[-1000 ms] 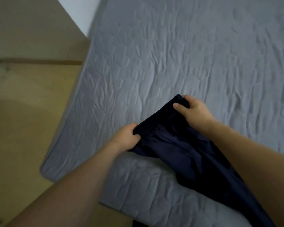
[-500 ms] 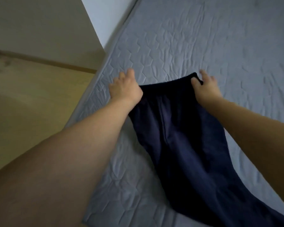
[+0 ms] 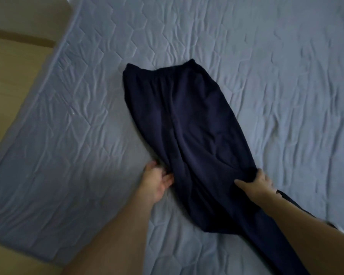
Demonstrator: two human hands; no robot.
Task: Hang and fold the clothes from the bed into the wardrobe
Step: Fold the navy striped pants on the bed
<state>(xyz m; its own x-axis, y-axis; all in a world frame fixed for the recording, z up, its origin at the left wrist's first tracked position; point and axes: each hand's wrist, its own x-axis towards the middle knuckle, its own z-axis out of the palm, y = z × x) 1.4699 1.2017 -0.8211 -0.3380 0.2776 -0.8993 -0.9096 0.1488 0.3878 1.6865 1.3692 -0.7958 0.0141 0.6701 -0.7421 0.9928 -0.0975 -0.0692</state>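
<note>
We see a pair of dark navy cloth trousers [image 3: 189, 124], soft and matt, with a gathered, elasticated waistband and faint creases running down the legs. Beneath them we see a grey-blue quilted fabric mattress cover [image 3: 276, 76], matt, stitched in a honeycomb pattern and finely wrinkled all over. To the left we see a light brown wooden floor [image 3: 10, 80], smooth and dull, with a darker seam across it.
</note>
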